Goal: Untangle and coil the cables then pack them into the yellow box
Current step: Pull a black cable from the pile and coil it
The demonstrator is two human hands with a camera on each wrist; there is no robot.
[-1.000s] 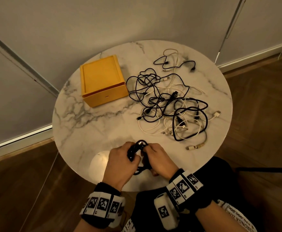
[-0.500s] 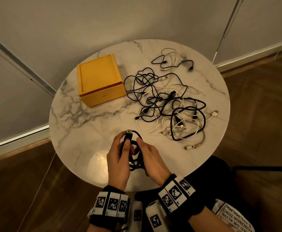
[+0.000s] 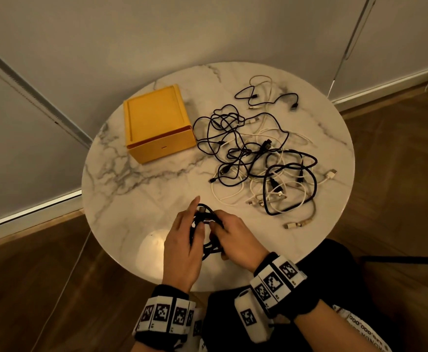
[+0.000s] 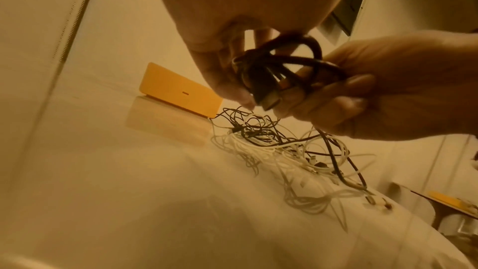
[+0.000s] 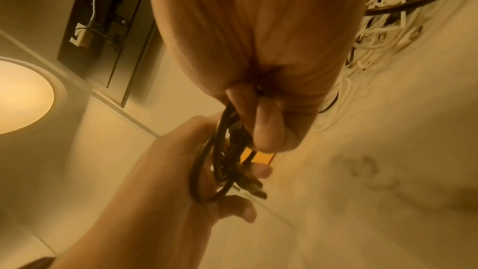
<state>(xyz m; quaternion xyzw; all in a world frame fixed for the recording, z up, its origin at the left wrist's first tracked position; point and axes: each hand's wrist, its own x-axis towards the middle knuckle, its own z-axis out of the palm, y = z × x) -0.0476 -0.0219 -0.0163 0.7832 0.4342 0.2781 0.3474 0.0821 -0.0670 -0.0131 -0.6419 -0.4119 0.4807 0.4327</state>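
Both bare hands, left hand (image 3: 182, 246) and right hand (image 3: 235, 237), wore black wristbands (image 3: 307, 301) ringed with white blocks (image 3: 275, 282) printed with black square-code markers; dark clothing showed at six o'clock.

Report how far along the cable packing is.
Nothing looks packed: the yellow box sits with its lid on. In hand: both the left hand and right hand hold one coiled black cable. Left: the tangled cables on the table, plus opening the box.
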